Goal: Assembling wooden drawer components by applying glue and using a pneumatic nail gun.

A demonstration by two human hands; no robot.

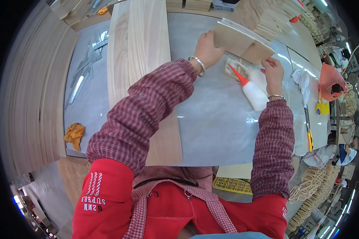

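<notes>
A small stack of thin, pale wooden boards (236, 40) is held up on edge at the far right of the table, between both my hands. My left hand (208, 49) grips its left end, with the fingers partly hidden behind the boards. At the lower right corner, my right hand (273, 71) pinches the stack with thumb and fingers. Just below the boards lies a white squeeze bottle (254, 95) with a red pointed nozzle. Another white object and a small light tray (230, 68) sit beside it, partly covered. The long wooden panel (141, 51) lies left of my left hand.
Tall stacked boards (40, 91) line the left side; more board stacks (263, 20) stand at the far right. Metal strips (87, 59) and an orange cloth (74, 135) lie left. A yellow utility knife (309, 137) and a red-orange plastic bag (332, 81) are at right.
</notes>
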